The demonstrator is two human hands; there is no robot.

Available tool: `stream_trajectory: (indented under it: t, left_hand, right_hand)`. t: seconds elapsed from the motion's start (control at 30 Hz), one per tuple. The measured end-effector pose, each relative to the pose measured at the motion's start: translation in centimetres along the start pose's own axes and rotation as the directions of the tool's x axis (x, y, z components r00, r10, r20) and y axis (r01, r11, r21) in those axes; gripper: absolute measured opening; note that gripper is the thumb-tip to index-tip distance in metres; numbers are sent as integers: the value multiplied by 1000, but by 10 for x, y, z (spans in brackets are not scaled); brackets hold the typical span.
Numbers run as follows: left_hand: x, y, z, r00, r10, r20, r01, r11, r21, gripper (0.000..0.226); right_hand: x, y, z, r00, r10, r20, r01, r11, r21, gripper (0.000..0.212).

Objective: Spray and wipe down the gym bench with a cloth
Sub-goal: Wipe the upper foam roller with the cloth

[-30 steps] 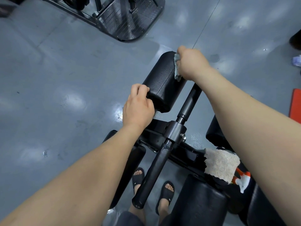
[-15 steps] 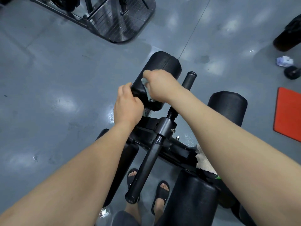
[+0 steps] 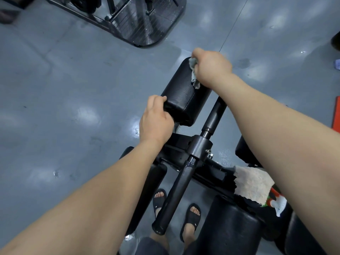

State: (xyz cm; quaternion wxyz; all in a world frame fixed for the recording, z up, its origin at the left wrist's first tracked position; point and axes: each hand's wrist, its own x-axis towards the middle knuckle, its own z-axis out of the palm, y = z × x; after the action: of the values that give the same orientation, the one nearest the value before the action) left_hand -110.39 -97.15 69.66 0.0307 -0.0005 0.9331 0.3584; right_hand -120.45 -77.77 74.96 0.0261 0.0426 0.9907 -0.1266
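A black padded roller [image 3: 181, 92] of the gym bench juts away from me over the grey floor. My right hand [image 3: 211, 68] grips a small grey cloth [image 3: 194, 74] and presses it on the roller's far right side. My left hand [image 3: 156, 120] grips the roller's near end, fingers curled over its edge. A black handle bar [image 3: 185, 173] of the bench runs diagonally below the roller, through a metal collar [image 3: 199, 146].
A fluffy beige towel [image 3: 252, 183] lies on the bench frame at right, above another black roller pad [image 3: 226, 229]. My sandalled feet [image 3: 191, 216] stand below. A machine's metal footplate [image 3: 145, 21] sits on the floor at the top. An orange mat edge [image 3: 336, 115] shows far right.
My right hand with the cloth has slid from the roller's near end back up to its far end. My left hand stays on the near end.
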Motion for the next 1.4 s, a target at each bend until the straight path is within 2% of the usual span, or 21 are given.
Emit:
stream_trajectory:
  t: [0.13, 0.4, 0.57, 0.73, 0.83, 0.93, 1.03, 1.23, 1.3, 1.4]
  left_hand:
    - [-1, 0, -2, 1000, -4, -5, 5, 1000, 20, 43]
    - [1, 0, -3, 1000, -8, -8, 8, 999, 34, 43]
    - [0, 0, -1, 1000, -18, -17, 19, 999, 26, 49]
    - [-7, 1, -5, 1000, 22, -1, -22, 1000, 7, 51]
    - [-6, 0, -8, 1000, -7, 24, 7, 1000, -5, 53]
    - [-9, 0, -17, 993, -120, 16, 121, 988, -92, 48]
    - [-18, 8, -30, 987, -161, -11, 152, 953, -261, 45]
    - [-51, 42, -67, 992, -79, 95, 114, 874, -473, 59]
    - [-62, 50, -80, 992, -44, 117, 99, 843, -529, 46]
    - [-80, 52, -95, 995, -33, 94, 81, 814, -576, 8]
  right_hand:
    - [9, -5, 1, 1000, 29, -6, -29, 998, 49, 25]
    - [-33, -36, 12, 992, -107, 73, 99, 990, 103, 19]
    - [-68, -40, 16, 985, -137, 106, 120, 981, 152, 12]
    - [-91, -34, -2, 958, -192, 213, 153, 971, 185, 8]
    - [-99, -33, -11, 972, -158, 173, 104, 953, 283, 15]
    - [-108, -28, -16, 988, -123, 93, 78, 919, 385, 20]
    - [-117, -22, -25, 994, -90, 64, 43, 851, 523, 19]
    - [-145, -32, -57, 992, -106, 61, 32, 710, 704, 19]
    - [-157, -35, -67, 993, -102, 57, 28, 680, 733, 20]
    - [-172, -37, -75, 995, -83, 59, 5, 617, 787, 22]
